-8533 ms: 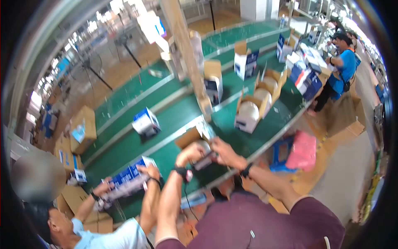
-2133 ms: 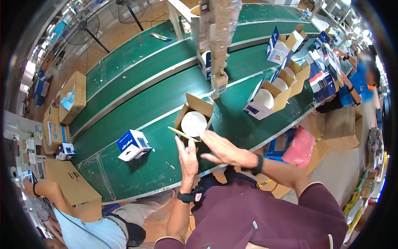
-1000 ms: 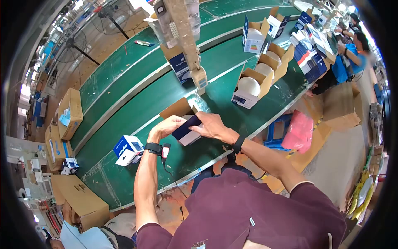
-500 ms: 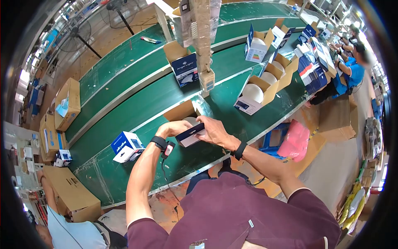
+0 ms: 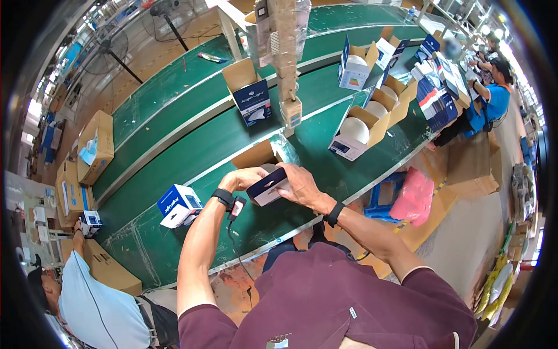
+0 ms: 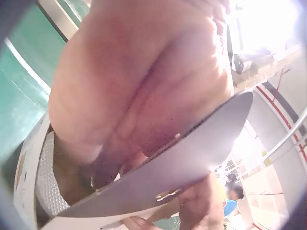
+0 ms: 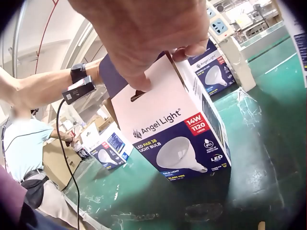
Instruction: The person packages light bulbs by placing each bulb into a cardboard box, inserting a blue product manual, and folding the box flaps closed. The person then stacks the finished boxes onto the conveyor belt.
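A light bulb box point(image 7: 180, 143), marked LED PAR 38, stands upright on the green bench with its brown back flap point(image 5: 251, 156) raised. My right hand point(image 5: 300, 185) grips its front corner: the thumb presses the white front panel beside the hang hole, the other fingers bend over the side edge. My left hand point(image 5: 247, 178) reaches down into the top behind the dark blue flap point(image 5: 268, 181); its fingertips are hidden and I cannot tell what they hold. A sliver of the white bulb point(image 5: 269, 167) shows between the hands. Bubble-textured lining point(image 6: 48, 177) lines a side wall.
A closed bulb box point(image 5: 180, 205) stands left. An open box point(image 5: 251, 102) is on the far belt beside the wooden post point(image 5: 287, 75). Several open boxes with bulbs point(image 5: 356, 131) stand right, near stacked flat cartons point(image 5: 435, 102). A person point(image 5: 102, 291) leans at far left.
My hands, earlier straight-fingered beside the open box, have gone onto its top, and the blue flap now covers most of the bulb. Another box has come into sight beside the post.
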Demonstrator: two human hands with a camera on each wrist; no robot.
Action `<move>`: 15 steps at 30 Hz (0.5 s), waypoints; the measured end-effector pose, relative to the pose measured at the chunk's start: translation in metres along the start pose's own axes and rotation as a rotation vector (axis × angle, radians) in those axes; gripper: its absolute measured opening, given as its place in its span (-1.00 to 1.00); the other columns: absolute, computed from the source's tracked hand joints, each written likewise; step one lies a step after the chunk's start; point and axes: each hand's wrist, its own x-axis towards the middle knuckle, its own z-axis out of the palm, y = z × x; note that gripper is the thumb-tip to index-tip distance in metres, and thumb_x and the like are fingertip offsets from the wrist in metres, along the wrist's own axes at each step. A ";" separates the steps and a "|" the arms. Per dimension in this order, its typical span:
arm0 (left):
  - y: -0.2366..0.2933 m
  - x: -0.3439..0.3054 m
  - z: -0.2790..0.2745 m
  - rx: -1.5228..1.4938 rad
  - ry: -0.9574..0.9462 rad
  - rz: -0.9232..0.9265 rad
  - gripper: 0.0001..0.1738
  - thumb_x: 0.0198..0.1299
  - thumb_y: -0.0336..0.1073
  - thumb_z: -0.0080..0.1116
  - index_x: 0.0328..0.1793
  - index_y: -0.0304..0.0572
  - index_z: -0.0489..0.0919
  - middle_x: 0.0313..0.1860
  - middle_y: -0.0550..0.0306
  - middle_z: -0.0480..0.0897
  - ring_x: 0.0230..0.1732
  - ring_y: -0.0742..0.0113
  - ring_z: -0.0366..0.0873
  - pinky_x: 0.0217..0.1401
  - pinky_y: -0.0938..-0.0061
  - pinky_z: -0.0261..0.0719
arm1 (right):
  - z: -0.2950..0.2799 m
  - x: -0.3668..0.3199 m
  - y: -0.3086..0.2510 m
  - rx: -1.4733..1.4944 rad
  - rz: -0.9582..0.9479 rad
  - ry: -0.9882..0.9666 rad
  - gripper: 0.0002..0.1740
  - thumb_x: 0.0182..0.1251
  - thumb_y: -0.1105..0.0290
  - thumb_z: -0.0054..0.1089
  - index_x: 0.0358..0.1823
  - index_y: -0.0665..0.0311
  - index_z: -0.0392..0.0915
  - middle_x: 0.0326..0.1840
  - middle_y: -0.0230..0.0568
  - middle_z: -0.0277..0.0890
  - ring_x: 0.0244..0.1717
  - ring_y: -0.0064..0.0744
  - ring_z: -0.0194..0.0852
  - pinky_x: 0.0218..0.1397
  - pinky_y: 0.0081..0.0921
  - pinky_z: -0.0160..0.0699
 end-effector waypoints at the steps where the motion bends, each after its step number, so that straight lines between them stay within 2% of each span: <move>1: 0.001 0.000 0.000 -0.026 -0.015 0.012 -0.58 0.30 0.09 0.53 -0.03 -0.11 0.80 -0.30 0.37 0.73 -0.34 0.55 0.63 -0.32 0.49 0.62 | 0.000 -0.001 -0.001 -0.006 0.008 -0.008 -0.31 0.14 0.32 0.59 0.28 0.15 0.42 -0.04 0.00 0.62 -0.03 0.16 0.64 0.06 -0.02 0.59; 3: 0.004 0.000 0.004 0.083 0.085 -0.066 -0.63 0.31 0.04 0.51 -0.09 -0.11 0.81 -0.35 0.39 0.72 -0.42 0.56 0.57 -0.39 0.51 0.56 | 0.000 -0.004 0.003 0.034 0.012 -0.043 -0.40 0.19 0.32 0.57 0.21 0.15 0.45 -0.05 -0.01 0.62 -0.04 0.16 0.64 0.03 -0.03 0.60; 4: 0.003 0.004 0.007 0.233 0.132 0.017 -0.67 0.34 0.00 0.49 -0.19 -0.12 0.81 -0.38 0.41 0.72 -0.46 0.59 0.53 -0.44 0.53 0.50 | 0.000 -0.006 0.009 0.081 0.006 -0.071 -0.46 0.22 0.33 0.55 0.17 0.16 0.47 -0.06 -0.02 0.62 -0.05 0.16 0.64 0.02 -0.03 0.60; 5: 0.004 0.007 0.011 0.370 0.205 -0.021 -0.67 0.31 -0.05 0.49 -0.25 -0.20 0.81 -0.41 0.36 0.73 -0.46 0.55 0.52 -0.42 0.47 0.49 | 0.000 -0.008 0.015 0.127 0.002 -0.094 -0.52 0.25 0.33 0.53 0.12 0.16 0.49 -0.07 -0.03 0.62 -0.05 0.16 0.64 0.00 -0.03 0.60; 6: 0.009 0.001 0.012 0.562 0.259 0.116 -0.70 0.30 -0.11 0.48 -0.22 -0.23 0.82 -0.39 0.31 0.75 -0.45 0.51 0.55 -0.36 0.44 0.54 | -0.010 -0.005 0.010 0.189 0.015 -0.125 -0.70 0.42 0.30 0.42 0.02 0.20 0.51 -0.17 -0.04 0.61 -0.12 0.17 0.64 -0.08 -0.04 0.60; 7: 0.016 -0.009 0.012 0.753 0.316 0.259 -0.73 0.29 -0.16 0.47 -0.20 -0.25 0.82 -0.38 0.26 0.76 -0.43 0.48 0.58 -0.29 0.42 0.59 | -0.013 -0.004 0.014 0.162 0.017 -0.128 -0.71 0.45 0.29 0.40 0.02 0.22 0.50 -0.21 -0.04 0.59 -0.17 0.14 0.64 -0.10 -0.06 0.59; 8: 0.020 -0.029 0.006 0.646 0.423 0.396 -0.78 0.29 -0.23 0.43 -0.11 -0.24 0.83 -0.34 0.17 0.78 -0.35 0.38 0.64 -0.13 0.38 0.65 | -0.015 -0.007 0.017 0.136 0.022 -0.129 -0.71 0.48 0.28 0.38 0.03 0.24 0.50 -0.26 -0.03 0.58 -0.21 0.12 0.63 -0.13 -0.08 0.59; 9: 0.042 -0.070 0.000 0.336 0.519 0.294 -0.80 0.34 -0.26 0.37 -0.06 -0.20 0.85 -0.19 0.12 0.82 -0.19 0.33 0.71 0.00 0.36 0.68 | -0.016 -0.012 0.020 0.116 0.038 -0.127 -0.71 0.51 0.27 0.36 0.04 0.26 0.50 -0.30 -0.02 0.56 -0.25 0.09 0.63 -0.15 -0.10 0.58; 10: 0.049 -0.109 -0.018 0.455 0.857 0.510 -0.72 0.42 -0.22 0.30 0.06 -0.25 0.82 -0.03 0.06 0.82 -0.07 0.31 0.73 0.02 0.35 0.70 | -0.015 -0.016 0.027 0.060 0.072 -0.149 -0.61 0.57 0.25 0.30 0.26 0.27 0.49 -0.33 0.04 0.54 -0.29 0.11 0.61 -0.18 -0.09 0.57; 11: 0.038 -0.134 -0.048 0.529 1.207 0.519 -0.60 0.51 -0.17 0.08 0.20 -0.29 0.75 0.24 -0.15 0.74 0.29 -0.03 0.65 0.45 0.19 0.52 | -0.015 -0.018 0.024 0.082 0.117 -0.095 -0.54 0.57 0.23 0.30 0.36 0.23 0.44 -0.31 0.06 0.56 -0.31 0.13 0.61 -0.20 -0.08 0.58; 13: 0.025 -0.138 -0.057 1.220 2.139 -0.185 -0.52 0.57 -0.07 0.16 0.36 -0.29 0.65 0.43 -0.21 0.62 0.51 -0.09 0.52 0.57 0.08 0.42 | -0.015 -0.015 0.014 0.126 0.187 -0.011 -0.37 0.56 0.19 0.31 0.56 0.14 0.35 -0.28 0.11 0.60 -0.33 0.18 0.63 -0.24 -0.06 0.58; 14: 0.016 -0.137 -0.055 1.071 1.991 0.180 -0.52 0.51 -0.12 0.17 0.37 -0.33 0.64 0.48 -0.24 0.57 0.58 -0.16 0.42 0.63 0.05 0.34 | -0.005 -0.016 0.023 0.016 0.090 0.024 -0.11 0.56 0.21 0.32 0.78 0.08 0.05 -0.27 0.11 0.62 -0.36 0.17 0.64 -0.27 -0.09 0.60; 15: 0.037 -0.132 -0.017 0.918 1.799 0.524 -0.51 0.46 -0.17 0.18 0.37 -0.36 0.63 0.54 -0.27 0.52 0.65 -0.23 0.32 0.68 0.01 0.25 | -0.009 -0.012 0.011 0.018 0.125 -0.012 -0.10 0.54 0.22 0.34 0.78 0.07 0.05 -0.28 0.11 0.63 -0.35 0.16 0.66 -0.26 -0.10 0.63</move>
